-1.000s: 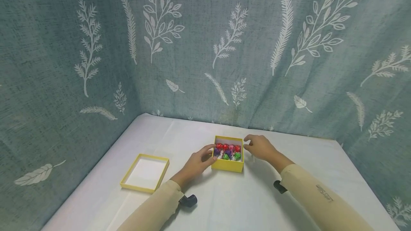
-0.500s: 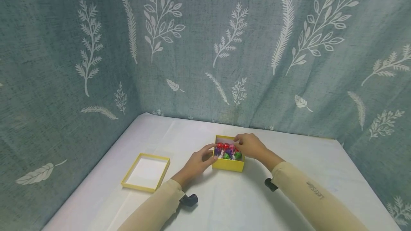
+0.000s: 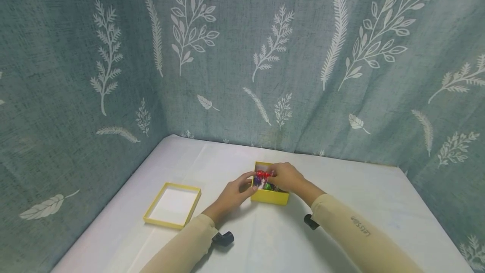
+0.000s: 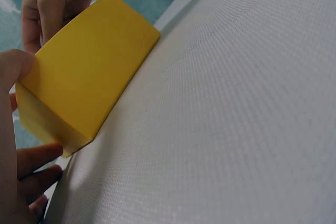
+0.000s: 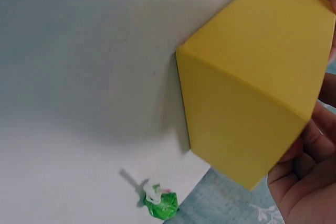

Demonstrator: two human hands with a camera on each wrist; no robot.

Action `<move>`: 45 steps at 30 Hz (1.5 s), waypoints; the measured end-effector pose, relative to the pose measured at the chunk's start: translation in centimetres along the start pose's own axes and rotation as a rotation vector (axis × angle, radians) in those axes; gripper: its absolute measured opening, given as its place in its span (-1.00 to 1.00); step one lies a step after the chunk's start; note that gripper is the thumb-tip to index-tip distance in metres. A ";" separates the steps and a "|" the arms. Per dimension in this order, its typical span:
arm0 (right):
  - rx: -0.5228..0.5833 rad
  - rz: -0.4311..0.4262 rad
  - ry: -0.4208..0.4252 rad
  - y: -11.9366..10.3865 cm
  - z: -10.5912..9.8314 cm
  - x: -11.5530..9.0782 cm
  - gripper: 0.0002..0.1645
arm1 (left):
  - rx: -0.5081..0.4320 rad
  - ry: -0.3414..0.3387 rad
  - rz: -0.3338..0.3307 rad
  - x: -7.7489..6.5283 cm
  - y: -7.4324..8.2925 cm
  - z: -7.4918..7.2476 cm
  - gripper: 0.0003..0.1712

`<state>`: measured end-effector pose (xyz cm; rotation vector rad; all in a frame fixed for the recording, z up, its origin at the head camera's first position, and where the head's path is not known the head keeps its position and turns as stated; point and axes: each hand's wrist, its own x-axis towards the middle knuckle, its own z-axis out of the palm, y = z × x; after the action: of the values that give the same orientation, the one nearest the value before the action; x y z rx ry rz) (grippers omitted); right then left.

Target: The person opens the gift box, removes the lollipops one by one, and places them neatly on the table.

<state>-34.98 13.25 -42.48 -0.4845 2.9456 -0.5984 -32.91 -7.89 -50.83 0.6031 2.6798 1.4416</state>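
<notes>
A yellow box (image 3: pixel 270 197), open at the top, stands on the white-covered table and holds several wrapped lollipops (image 3: pixel 260 173), red, purple and green. My left hand (image 3: pixel 234 191) grips the box at its left side; in the left wrist view the thumb (image 4: pixel 18 65) lies at the upper edge and other fingers touch the end wall. From the right, my right hand (image 3: pixel 287 177) reaches over the rim, its fingertips down among the lollipops. Whether they pinch one I cannot tell. A green lollipop (image 5: pixel 163 206) lies on the table beside the box in the right wrist view.
A shallow yellow-rimmed lid (image 3: pixel 163 223) with a white inside lies on the table to the left. Patterned blue-green curtains (image 3: pixel 227 108) hang behind the table and along its left side.
My right hand has moved left from outside the box's right wall, over the rim and in among the lollipops. My left hand stays on the box's left side.
</notes>
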 end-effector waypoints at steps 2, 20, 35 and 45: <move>-0.003 -0.025 -0.013 -0.1 0.3 0.1 -0.77 | -0.008 -0.001 0.001 0.0 -0.1 0.0 -0.37; -0.191 -0.019 -0.117 -1.5 1.1 0.6 -0.83 | -0.023 0.001 -0.002 -0.1 0.2 0.0 -0.38; -0.269 0.043 -0.149 -2.1 1.7 1.2 -0.74 | -0.014 -0.005 0.003 -0.1 0.2 0.0 -0.37; -0.273 0.067 -0.152 -2.3 1.7 1.2 -0.75 | -0.009 0.001 0.006 -0.1 0.2 0.0 -0.39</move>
<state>-35.22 10.19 -43.17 -0.4309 2.8938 -0.1439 -32.74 -7.78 -50.67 0.6105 2.6730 1.4554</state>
